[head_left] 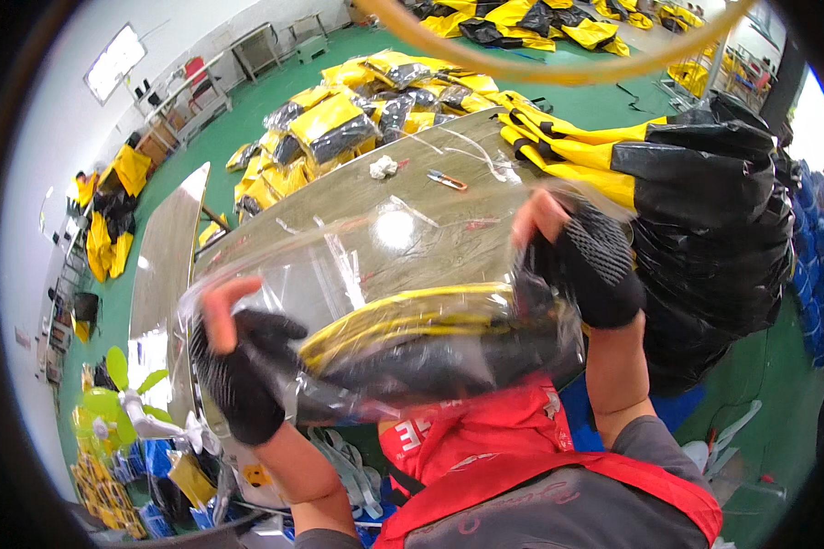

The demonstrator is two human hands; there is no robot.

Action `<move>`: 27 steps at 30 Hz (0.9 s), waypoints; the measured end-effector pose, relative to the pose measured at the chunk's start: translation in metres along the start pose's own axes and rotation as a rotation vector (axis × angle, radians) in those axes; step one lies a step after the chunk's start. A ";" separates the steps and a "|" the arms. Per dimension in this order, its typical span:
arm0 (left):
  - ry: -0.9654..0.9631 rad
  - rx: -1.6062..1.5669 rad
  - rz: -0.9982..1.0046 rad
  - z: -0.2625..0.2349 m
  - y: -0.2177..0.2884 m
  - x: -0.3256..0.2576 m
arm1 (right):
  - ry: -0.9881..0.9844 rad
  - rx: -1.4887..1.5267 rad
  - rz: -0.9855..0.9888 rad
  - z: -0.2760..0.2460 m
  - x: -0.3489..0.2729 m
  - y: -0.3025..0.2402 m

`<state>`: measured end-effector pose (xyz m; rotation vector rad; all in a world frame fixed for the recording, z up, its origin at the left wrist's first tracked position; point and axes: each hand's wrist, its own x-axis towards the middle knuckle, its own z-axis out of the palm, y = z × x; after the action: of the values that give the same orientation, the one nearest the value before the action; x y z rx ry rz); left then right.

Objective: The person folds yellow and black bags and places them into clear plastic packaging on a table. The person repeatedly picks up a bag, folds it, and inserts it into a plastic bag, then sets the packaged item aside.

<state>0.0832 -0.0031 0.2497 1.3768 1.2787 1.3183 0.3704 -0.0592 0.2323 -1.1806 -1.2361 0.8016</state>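
Observation:
A clear plastic bag (288,279) is stretched between my two hands, close to my body and above the near edge of the table. Inside its lower part lies a folded black and yellow item (421,359), its yellow edges curved along the top. My left hand (240,361), in a black glove with bare fingertips, grips the bag's left side. Gloved the same way, my right hand (588,261) holds the bag's upper right corner, with some fingers hidden behind black material and film.
The brown table (339,220) carries an orange-handled cutter (447,180) and a crumpled white wad (384,167). Black and yellow sheets (705,210) are heaped at the right. Packed yellow bundles (330,128) pile up beyond the table. A green-bladed fan (124,403) stands lower left.

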 end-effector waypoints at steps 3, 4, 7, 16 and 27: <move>-0.282 -0.119 -0.178 -0.002 -0.062 0.039 | -0.070 0.002 0.183 0.006 0.028 0.077; -0.296 -0.226 -0.208 0.001 -0.096 0.053 | -0.090 -0.025 0.264 0.009 0.039 0.112; -0.270 -0.428 -0.201 0.007 -0.208 0.109 | 0.013 -0.712 -0.130 0.028 0.080 0.209; -0.147 -0.569 -0.245 0.010 -0.237 0.156 | -0.428 -0.894 -0.697 0.219 0.172 0.164; -0.365 -0.365 -0.284 -0.008 -0.236 0.163 | -0.528 -1.000 -0.599 0.227 0.222 0.188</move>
<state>0.0349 0.1920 0.0447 1.0710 0.8942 0.9900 0.2194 0.2487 0.0959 -1.2500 -2.4376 -0.0307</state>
